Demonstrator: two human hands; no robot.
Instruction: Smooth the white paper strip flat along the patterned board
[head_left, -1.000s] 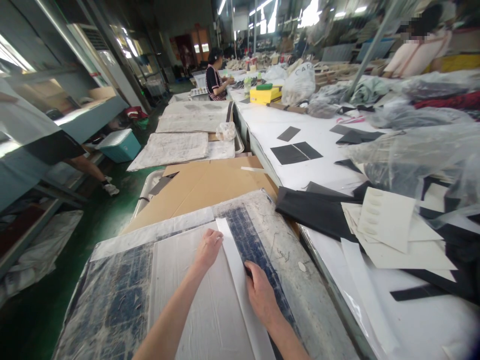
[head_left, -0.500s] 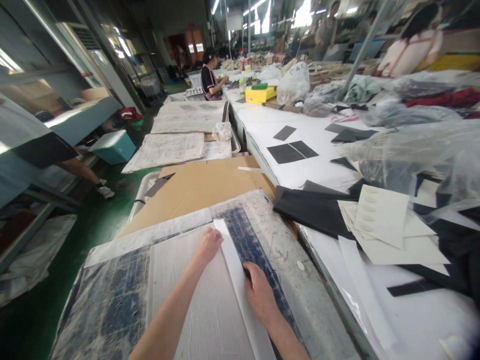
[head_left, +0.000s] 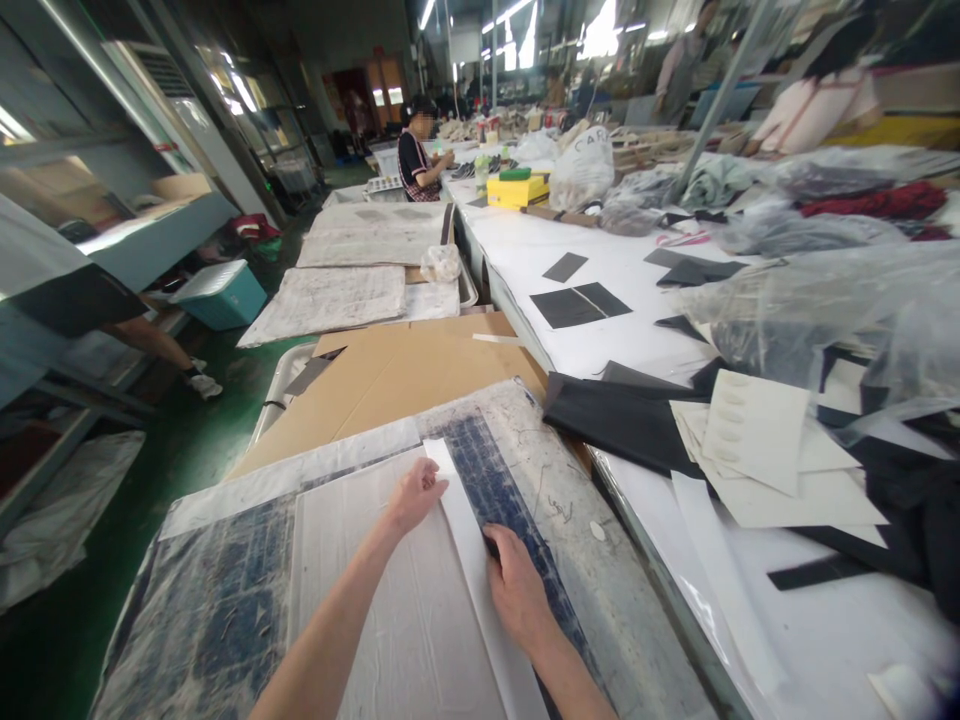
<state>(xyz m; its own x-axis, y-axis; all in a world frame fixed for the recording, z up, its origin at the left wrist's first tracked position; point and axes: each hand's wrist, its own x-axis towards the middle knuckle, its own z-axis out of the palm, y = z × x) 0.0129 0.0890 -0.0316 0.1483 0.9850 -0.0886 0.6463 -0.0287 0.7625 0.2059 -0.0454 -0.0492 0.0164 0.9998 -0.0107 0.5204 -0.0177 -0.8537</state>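
Observation:
A long white strip (head_left: 474, 560) lies along the right side of a pale, wrinkled sheet-covered board (head_left: 375, 590). My left hand (head_left: 417, 497) is over the strip's far end, its fingers curled together; whatever they pinch is too small to make out. Against the strip's right edge rests my right hand (head_left: 519, 590), with bent fingers. Something dark shows at its fingertips, mostly hidden by the hand. Beneath the board is a worn blue-checked covering (head_left: 240, 610), frayed and stained.
Brown cardboard (head_left: 409, 365) lies beyond the board. On the white table (head_left: 517, 270) to the right are black material (head_left: 615, 415), cream cards (head_left: 757, 430), another white strip (head_left: 720, 570) and plastic bags (head_left: 817, 300). A person (head_left: 420, 155) works farther back; another person's leg (head_left: 161, 345) shows left.
My left hand has shifted slightly and its fingers have loosened a little above the strip's far end. My right hand stays at the strip's edge. The view has moved slightly.

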